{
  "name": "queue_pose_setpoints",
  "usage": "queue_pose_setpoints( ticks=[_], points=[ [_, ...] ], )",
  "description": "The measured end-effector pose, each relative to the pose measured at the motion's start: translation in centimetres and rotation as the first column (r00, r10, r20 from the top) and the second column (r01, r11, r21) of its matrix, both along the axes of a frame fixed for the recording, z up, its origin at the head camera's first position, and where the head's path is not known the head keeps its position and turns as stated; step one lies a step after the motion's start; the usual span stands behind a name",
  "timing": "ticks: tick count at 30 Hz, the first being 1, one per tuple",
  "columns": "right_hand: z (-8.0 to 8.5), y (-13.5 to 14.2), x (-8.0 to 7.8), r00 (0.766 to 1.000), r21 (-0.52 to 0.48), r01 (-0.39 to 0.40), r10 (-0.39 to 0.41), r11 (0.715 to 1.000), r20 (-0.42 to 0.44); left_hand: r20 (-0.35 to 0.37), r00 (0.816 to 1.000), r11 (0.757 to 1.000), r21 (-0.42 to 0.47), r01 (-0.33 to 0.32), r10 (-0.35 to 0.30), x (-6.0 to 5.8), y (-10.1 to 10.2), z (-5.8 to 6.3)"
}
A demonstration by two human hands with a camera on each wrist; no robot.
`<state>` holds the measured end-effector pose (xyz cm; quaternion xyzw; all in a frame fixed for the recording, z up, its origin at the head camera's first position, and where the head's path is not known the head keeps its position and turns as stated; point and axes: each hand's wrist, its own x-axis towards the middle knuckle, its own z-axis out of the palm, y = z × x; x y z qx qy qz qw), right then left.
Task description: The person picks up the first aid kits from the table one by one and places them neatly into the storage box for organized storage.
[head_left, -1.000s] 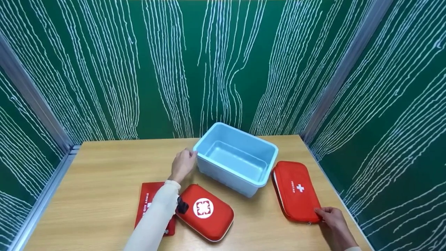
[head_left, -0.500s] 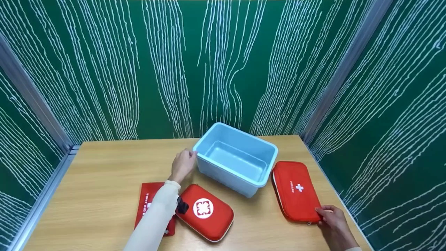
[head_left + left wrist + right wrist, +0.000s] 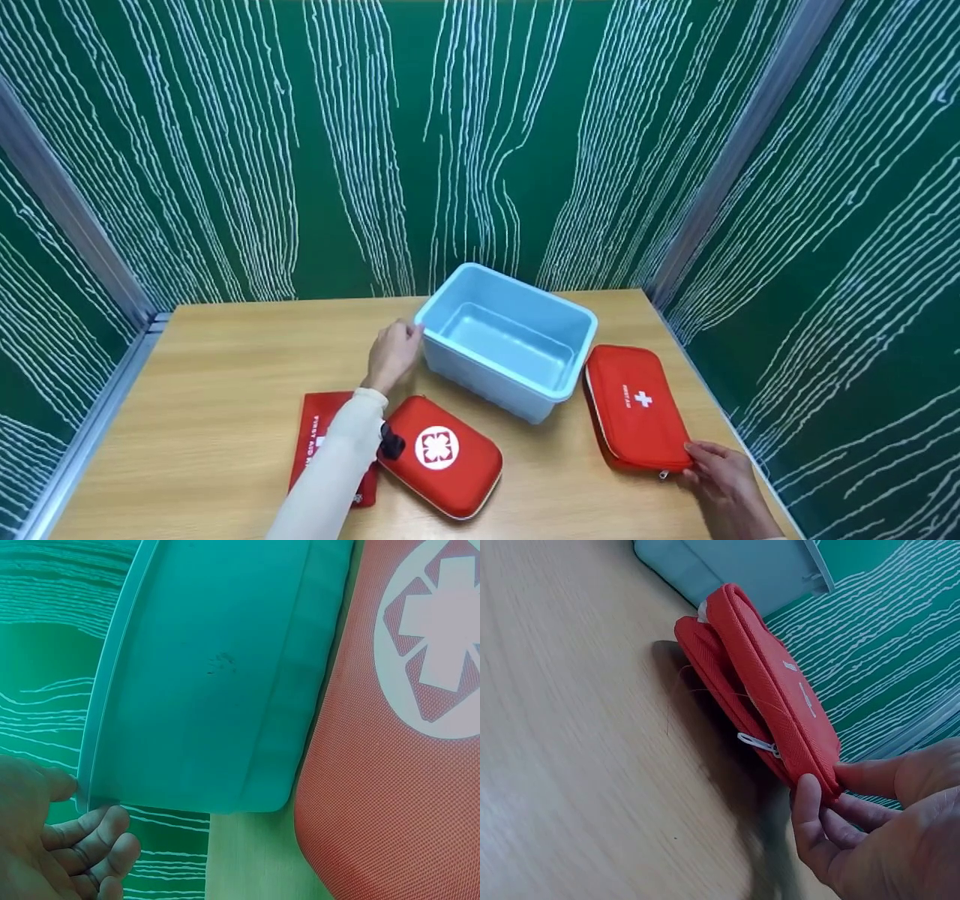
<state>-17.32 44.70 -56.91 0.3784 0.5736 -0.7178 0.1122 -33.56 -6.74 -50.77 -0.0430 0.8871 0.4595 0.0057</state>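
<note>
My left hand [image 3: 394,356] pinches the rim of a light blue plastic bin [image 3: 484,379] at its left corner. The bin stands at an angle on the table with nothing inside. In the left wrist view, the thumb and fingers of the left hand [image 3: 56,836] close on the bin's corner. On the right, my right hand [image 3: 726,480] pinches the near corner of a red first aid pouch [image 3: 637,431] marked with a white cross. The right wrist view shows that corner raised over its shadow, its white zipper pull [image 3: 757,742] dangling beside the fingers.
A red hard first aid case [image 3: 469,480] with a white round emblem lies in front of the bin. Left of it, a flat red first aid pouch [image 3: 319,409] lies partly under my left sleeve [image 3: 330,465]. Green walls [image 3: 352,262] with white lines enclose the table [image 3: 217,375].
My right hand has lifted the near corner of the red pouch slightly, and its zipper pull now hangs more in view. The left hand and the bin stay in place.
</note>
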Motion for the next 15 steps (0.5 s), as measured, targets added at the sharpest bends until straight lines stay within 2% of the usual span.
queue_pose_setpoints(
  ticks=[4, 8, 15],
  points=[
    [0.23, 0.17, 0.07, 1.000, 0.018, 0.004, -0.004, 1.000, -0.027, -0.020, 1.000, 1.000, -0.011, 0.008, -0.008, -0.07, -0.02, -0.05],
    [0.49, 0.40, 0.20, 0.998, 0.063, -0.028, 0.032, 0.998, -0.060, -0.028, 1.000, 1.000, -0.015, 0.011, -0.011, -0.14, -0.06, -0.11],
    [1.03, 0.63, 0.81, 0.998, -0.011, -0.027, 0.026, 1.000, -0.062, -0.004, 1.000, 1.000, 0.002, 0.004, -0.004, -0.08, 0.11, -0.04]
  ],
)
